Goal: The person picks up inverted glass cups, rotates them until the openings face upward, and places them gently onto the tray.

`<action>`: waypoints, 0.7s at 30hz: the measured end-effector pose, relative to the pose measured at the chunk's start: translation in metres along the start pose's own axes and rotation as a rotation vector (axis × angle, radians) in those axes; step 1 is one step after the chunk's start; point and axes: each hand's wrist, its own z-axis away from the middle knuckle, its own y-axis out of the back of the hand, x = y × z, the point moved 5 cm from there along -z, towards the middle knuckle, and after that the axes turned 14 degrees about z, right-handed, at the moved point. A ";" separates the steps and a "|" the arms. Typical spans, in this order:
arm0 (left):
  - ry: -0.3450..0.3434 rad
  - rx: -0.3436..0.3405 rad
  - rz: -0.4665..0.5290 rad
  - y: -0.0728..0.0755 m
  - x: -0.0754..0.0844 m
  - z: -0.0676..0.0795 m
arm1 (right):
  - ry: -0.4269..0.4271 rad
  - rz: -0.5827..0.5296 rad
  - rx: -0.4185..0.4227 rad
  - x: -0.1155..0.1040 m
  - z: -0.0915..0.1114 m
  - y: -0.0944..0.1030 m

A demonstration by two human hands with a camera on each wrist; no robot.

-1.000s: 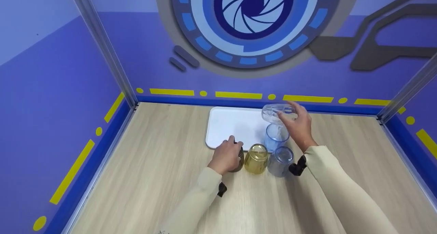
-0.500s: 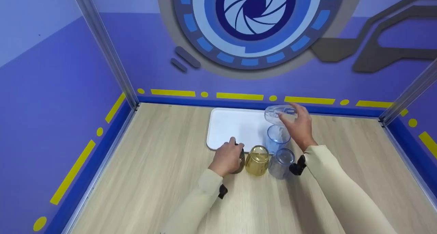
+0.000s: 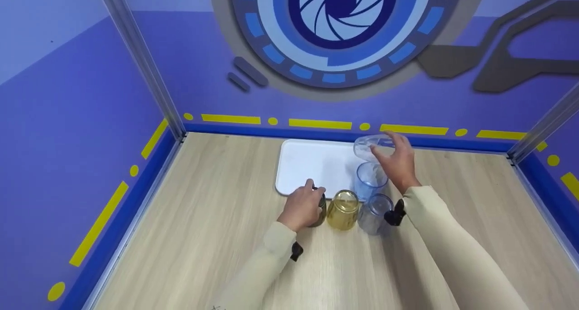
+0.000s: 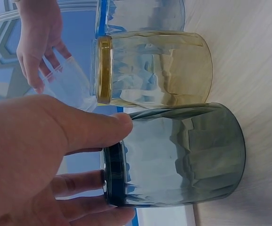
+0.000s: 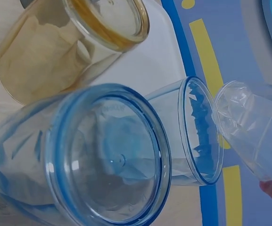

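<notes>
Head view: dark glass (image 3: 322,211), inverted on the table (image 3: 217,210), gripped by the left hand (image 3: 301,206); clear cup (image 3: 364,148), tilted above an upright blue glass (image 3: 367,185), gripped by the right hand (image 3: 398,163). Amber glass (image 3: 342,216) and grey-blue glass (image 3: 373,220), both inverted, ranged alongside; white tray (image 3: 301,163) behind. Against a second earlier: cup's tilt slightly altered, row unmoved. Left wrist view: dark glass held near its base by thumb and fingers. Right wrist view: cup seen just beside blue glass's rim.

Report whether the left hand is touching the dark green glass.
Touching. The left wrist view shows the left hand gripping the dark green glass, its thumb against the side near the thick base.
</notes>
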 end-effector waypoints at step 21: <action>-0.013 0.034 -0.053 -0.002 0.002 -0.003 | 0.081 0.030 -0.010 -0.009 -0.016 -0.018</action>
